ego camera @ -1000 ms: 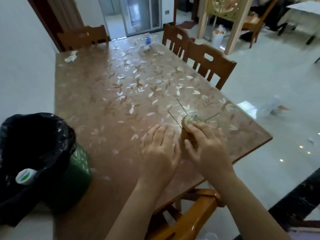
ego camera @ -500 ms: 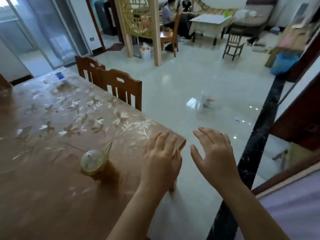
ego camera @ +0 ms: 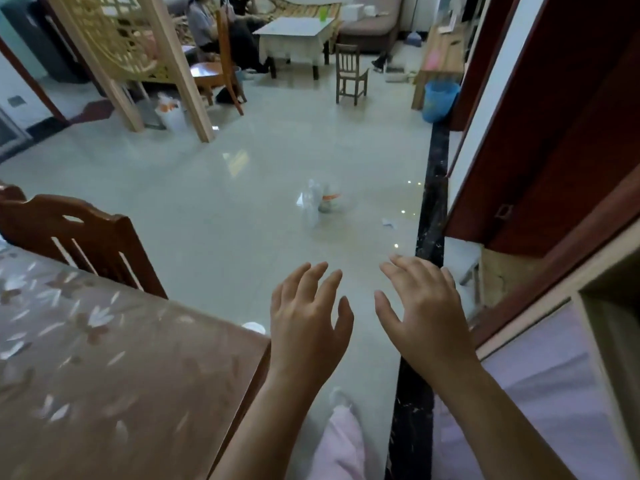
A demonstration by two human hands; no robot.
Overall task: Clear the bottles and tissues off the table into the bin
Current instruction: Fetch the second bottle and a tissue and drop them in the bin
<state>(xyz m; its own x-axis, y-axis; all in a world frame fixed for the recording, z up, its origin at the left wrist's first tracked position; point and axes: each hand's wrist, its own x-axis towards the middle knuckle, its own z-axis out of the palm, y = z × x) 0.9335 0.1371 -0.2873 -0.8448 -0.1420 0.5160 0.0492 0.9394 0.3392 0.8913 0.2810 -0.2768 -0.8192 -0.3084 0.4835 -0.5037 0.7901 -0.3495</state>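
Both hands have swung right, off the bench [ego camera: 131, 368], and the view has turned with them: the jar that stood near the left hand half a second ago is out of sight, as is the bin. Now the left hand [ego camera: 308, 327] hovers just past the bench's near right corner, fingers spread, holding nothing; the right hand [ego camera: 422, 317] hangs beside it over the floor [ego camera: 242, 209], its grip equally wide and empty. What shows of the bench here, a near strip with a flowered cover, carries no bottle or tissue. Farther out on the floor lies a clear bottle [ego camera: 313, 202] with something orange beside it, and a small white scrap [ego camera: 388, 222] lies near the dark floor strip to its right. Turning this way suggests the person is heading for that floor litter, though the task names only the bench. Any bottles or tissues left at the bench's far end cannot be checked from here.
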